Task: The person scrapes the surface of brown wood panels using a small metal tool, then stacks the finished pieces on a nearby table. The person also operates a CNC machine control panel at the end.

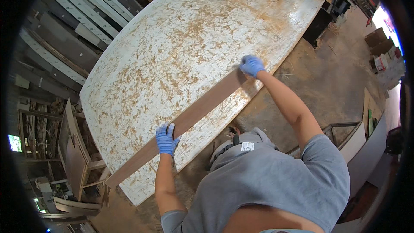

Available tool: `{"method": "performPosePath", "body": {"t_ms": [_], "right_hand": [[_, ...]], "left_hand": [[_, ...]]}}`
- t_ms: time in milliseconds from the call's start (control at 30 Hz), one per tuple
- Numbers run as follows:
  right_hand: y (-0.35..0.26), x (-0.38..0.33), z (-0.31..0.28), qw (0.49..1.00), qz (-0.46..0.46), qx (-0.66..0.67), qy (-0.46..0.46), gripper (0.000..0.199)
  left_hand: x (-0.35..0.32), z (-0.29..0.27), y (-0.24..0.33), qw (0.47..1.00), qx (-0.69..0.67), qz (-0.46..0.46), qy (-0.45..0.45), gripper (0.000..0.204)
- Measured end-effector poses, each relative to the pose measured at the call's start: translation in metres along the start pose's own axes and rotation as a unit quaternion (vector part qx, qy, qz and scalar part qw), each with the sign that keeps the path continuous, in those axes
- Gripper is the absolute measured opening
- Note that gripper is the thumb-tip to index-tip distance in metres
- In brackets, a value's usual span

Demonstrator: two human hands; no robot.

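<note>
A long, narrow brown wood plank (207,103) lies slantwise on a large white worktable (142,82), close to the table's near edge. My left hand (166,140), in a blue glove, rests on top of the plank left of its middle. Its fingers are stretched out across the wood, with the thumb apart. At the plank's far right end is my right hand (252,65), also gloved in blue and blurred. Its fingers look curled in, and a small dark blur shows at their left side. What they hold is not clear.
Brown scuffs and shavings cover the tabletop. Long white and grey boards (82,8) are stacked beyond its left edge. A wooden frame (77,151) leans at the lower left. Cardboard boxes (377,41) stand at the far right, and pale panels (362,146) at the right.
</note>
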State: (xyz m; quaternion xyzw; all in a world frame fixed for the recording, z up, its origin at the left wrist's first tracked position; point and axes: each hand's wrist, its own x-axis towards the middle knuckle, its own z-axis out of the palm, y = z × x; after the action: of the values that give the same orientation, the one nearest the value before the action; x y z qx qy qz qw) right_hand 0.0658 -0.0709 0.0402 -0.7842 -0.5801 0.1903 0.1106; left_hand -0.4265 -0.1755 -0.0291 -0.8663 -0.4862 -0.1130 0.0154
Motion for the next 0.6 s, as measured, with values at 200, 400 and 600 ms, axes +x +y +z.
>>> {"method": "performPosePath", "body": {"t_ms": [200, 400, 600], "right_hand": [[0.056, 0.034, 0.025, 0.983, -0.054, 0.17, 0.043, 0.036], [0.108, 0.017, 0.109, 0.837, -0.036, 0.511, -0.192, 0.021], [0.071, -0.009, 0.123, 0.837, -0.064, 0.487, -0.242, 0.017]], "left_hand": [[-0.013, -0.021, 0.005, 0.996, -0.043, -0.074, -0.029, 0.067], [-0.01, -0.014, -0.006, 0.988, -0.026, -0.049, -0.142, 0.084], [-0.039, -0.035, 0.0, 0.969, -0.03, -0.094, -0.228, 0.089]]}}
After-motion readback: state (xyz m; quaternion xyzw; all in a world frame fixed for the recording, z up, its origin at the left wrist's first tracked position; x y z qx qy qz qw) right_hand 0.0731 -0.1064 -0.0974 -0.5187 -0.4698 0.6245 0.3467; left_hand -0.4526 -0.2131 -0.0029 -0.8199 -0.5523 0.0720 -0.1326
